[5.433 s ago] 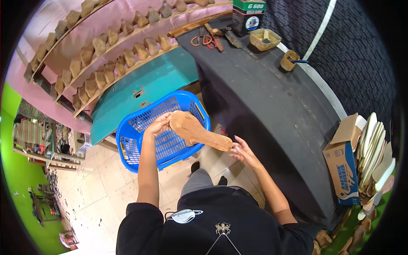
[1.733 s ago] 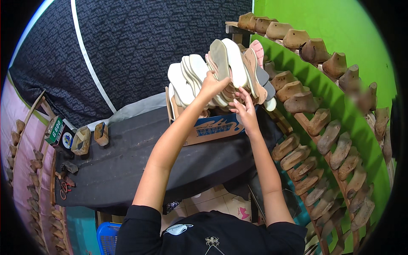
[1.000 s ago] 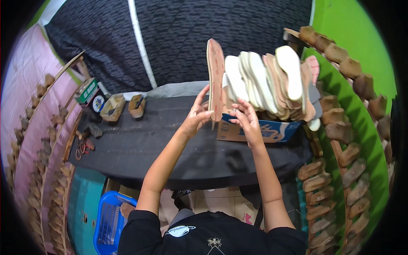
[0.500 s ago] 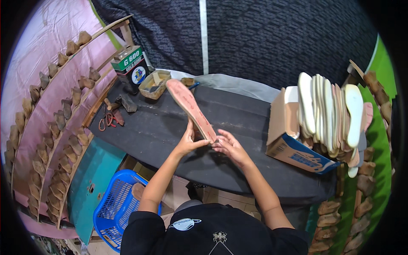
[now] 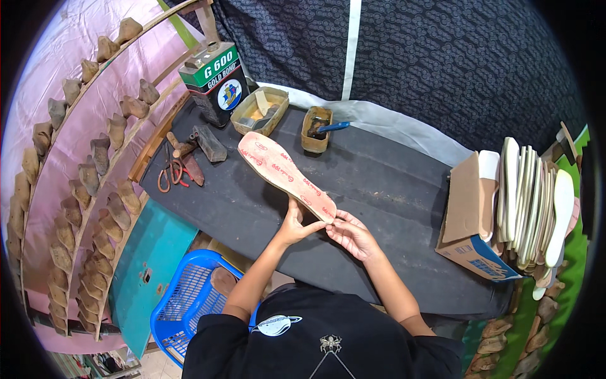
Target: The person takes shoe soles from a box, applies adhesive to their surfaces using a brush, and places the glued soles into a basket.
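Observation:
A pinkish shoe insole (image 5: 287, 177) with red printing and a pale edge is held above the black-covered table, its wide toe end pointing far left. My left hand (image 5: 294, 226) is closed on its narrower heel part from the left, thumb along the near edge. At the heel tip, my right hand (image 5: 355, 239) pinches the edge with thumb and fingertips; its other fingers are partly curled. Beyond the toe end stand a shallow tub (image 5: 278, 123) with pale and dark pieces in it and a smaller tub (image 5: 314, 144) with a blue-handled brush (image 5: 334, 126).
A cardboard box (image 5: 459, 208) packed with upright insoles (image 5: 527, 196) stands at the right. At the far left are a metal can (image 5: 221, 95), a hammer (image 5: 180, 146) and red-handled pincers (image 5: 178, 174). A blue basket (image 5: 183, 303) sits below; shelves of shoe lasts (image 5: 88, 180) line the left.
The insole has turned its printed face more toward view and tilted flatter. My right fingers have come in from apart onto the heel edge. The view has shifted left, uncovering the small tub.

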A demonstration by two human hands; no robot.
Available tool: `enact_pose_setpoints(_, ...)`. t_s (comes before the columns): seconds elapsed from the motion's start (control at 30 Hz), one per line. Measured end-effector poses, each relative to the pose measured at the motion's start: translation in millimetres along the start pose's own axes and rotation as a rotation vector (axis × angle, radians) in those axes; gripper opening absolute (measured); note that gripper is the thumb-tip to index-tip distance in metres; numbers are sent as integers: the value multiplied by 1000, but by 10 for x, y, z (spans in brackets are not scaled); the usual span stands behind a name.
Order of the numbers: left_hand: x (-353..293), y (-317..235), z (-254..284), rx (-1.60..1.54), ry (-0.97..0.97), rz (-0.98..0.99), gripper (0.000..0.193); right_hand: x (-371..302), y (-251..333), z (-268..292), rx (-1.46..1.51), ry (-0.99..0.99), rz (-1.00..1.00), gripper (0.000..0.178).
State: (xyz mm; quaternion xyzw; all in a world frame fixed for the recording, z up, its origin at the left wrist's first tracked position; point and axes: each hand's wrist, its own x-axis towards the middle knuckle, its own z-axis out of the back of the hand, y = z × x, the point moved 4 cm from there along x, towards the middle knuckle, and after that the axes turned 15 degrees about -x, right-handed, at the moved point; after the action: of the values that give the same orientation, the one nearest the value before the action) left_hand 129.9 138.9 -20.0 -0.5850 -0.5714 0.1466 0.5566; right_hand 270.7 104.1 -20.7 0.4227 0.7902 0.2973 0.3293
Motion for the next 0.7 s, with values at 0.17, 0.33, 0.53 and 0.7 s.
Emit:
enact_pose_setpoints(0.17,23,-40,52,-41,3,-23,99,98,-18,-20,-13,-50,1,34)
enact_pose_setpoints(0.33,12,-165,194,-474,-114,-18,69,107,15,59,-95,-156,22,33)
enact_pose_setpoints(0.53,8,-160,552,-672,-506,173,64,60,143,254,-339,-249,111,32)
enact_pose_setpoints(0.7,-51,-193,595,-787,-421,333,85,43,188,391,-440,-291,82,30)
